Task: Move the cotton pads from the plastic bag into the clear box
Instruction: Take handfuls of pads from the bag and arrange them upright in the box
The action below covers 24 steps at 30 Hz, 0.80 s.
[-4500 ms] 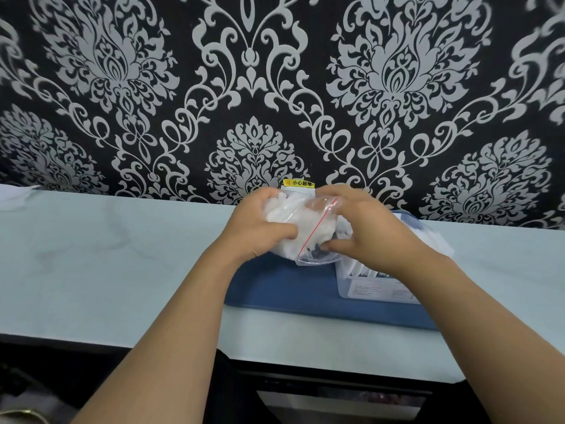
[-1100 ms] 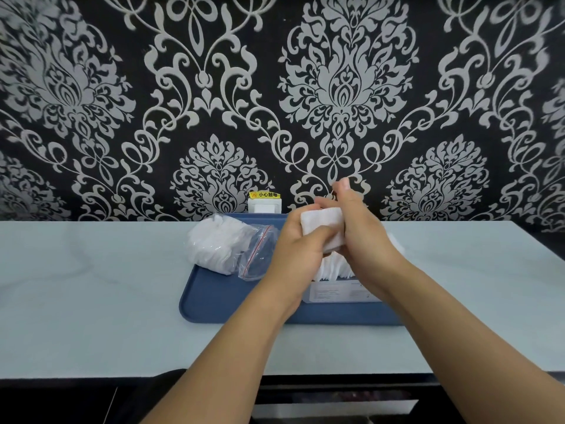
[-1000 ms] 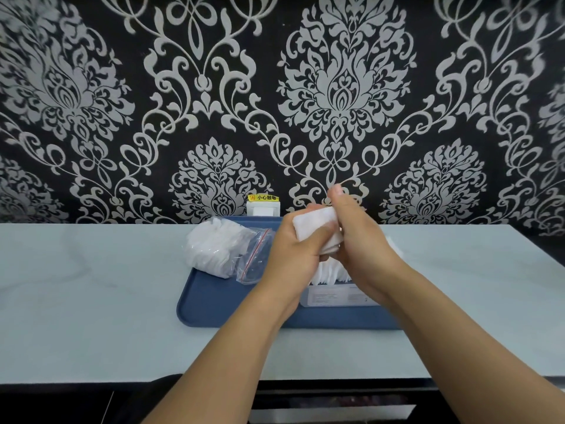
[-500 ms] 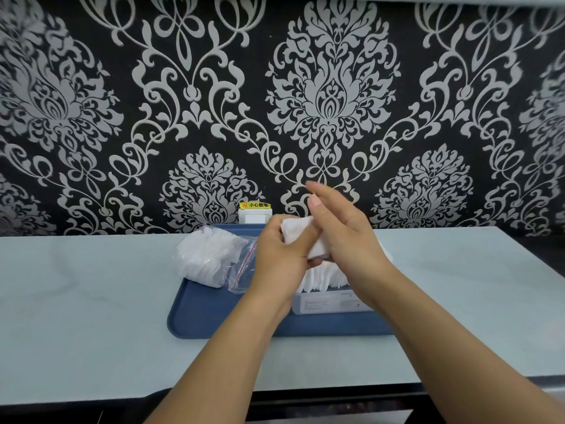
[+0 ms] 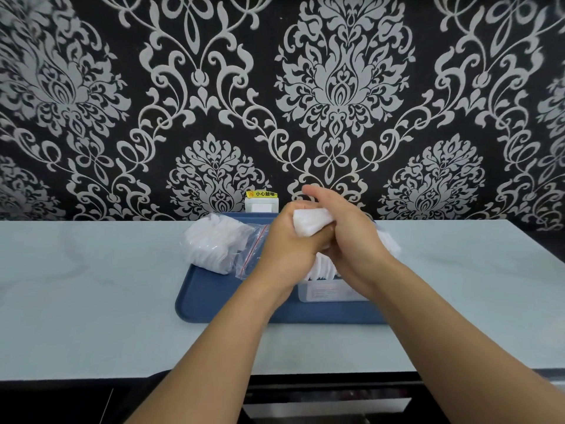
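Observation:
A stack of white cotton pads (image 5: 310, 224) is held between both hands above the clear box (image 5: 324, 290). My left hand (image 5: 290, 249) grips the stack from the left with curled fingers. My right hand (image 5: 345, 237) wraps over it from the right. The clear box stands on the right part of the blue tray (image 5: 214, 304) and holds several upright pads (image 5: 322, 267); my hands hide most of it. The plastic bag (image 5: 220, 246), with a red zip strip and more pads inside, lies on the tray's left part.
The tray sits on a pale counter (image 5: 91, 295) against a black and silver patterned wall. A white wall socket with a yellow warning label (image 5: 261, 201) is just behind the tray. The counter's front edge drops to dark space below.
Over the last second both hands kept hold of the pad stack and closed tighter around it above the box. Earlier, the hands were at the bag, which now lies on the tray.

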### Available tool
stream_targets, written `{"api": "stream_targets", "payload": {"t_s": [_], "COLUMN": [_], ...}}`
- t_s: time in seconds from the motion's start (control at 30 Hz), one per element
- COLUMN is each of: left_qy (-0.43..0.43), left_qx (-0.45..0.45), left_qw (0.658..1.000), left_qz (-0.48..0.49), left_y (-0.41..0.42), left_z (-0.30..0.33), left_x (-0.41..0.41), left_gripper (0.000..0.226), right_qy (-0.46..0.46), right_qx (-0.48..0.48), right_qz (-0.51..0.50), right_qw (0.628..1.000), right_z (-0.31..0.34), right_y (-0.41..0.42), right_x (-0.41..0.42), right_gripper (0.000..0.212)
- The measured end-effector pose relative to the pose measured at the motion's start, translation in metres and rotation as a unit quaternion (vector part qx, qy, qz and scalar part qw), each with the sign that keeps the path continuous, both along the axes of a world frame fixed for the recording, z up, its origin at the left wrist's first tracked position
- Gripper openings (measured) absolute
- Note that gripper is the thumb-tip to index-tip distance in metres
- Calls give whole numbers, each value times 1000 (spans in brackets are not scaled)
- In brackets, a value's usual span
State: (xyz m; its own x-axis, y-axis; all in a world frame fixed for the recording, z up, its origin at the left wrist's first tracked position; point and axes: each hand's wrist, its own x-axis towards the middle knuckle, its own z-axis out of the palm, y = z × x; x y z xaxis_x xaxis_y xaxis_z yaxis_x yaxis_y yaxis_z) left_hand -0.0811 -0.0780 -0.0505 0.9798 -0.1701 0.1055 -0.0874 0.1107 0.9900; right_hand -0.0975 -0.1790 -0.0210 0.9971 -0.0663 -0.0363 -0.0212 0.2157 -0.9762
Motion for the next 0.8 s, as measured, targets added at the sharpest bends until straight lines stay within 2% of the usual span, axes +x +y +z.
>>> {"api": "stream_targets", "payload": {"t_s": [0.07, 0.13, 0.2, 0.3, 0.4, 0.6, 0.7, 0.8], "left_qy": [-6, -21, -45, -75, -92, -148, -141, -154], "left_qx": [-10, 18, 28, 20, 42, 142, 260, 438], "left_qw": [1000, 999, 997, 995, 993, 977, 950, 879], "left_qz": [7, 21, 47, 69, 61, 57, 96, 107], "left_y": [5, 10, 14, 17, 20, 22, 26, 29], "left_z": [3, 4, 6, 6, 4, 7, 4, -3], "left_x": [4, 11, 18, 24, 26, 19, 13, 9], "left_gripper": [31, 29, 36, 55, 62, 77, 66, 31], "right_qy": [-9, -28, -46, -56, -26, 29, 29, 50], "right_qx": [-34, -92, -116, -113, -107, -21, 91, 166], "right_qz": [52, 110, 131, 132, 173, 137, 37, -3], "right_qw": [998, 989, 983, 983, 979, 990, 995, 985], "right_z": [3, 1, -2, -1, -1, -4, 2, 3], "right_y": [-9, -18, -24, -32, -44, -39, -51, -69], "right_x": [2, 5, 7, 10, 13, 23, 29, 28], "right_gripper": [29, 33, 38, 43, 50, 36, 36, 39]}}
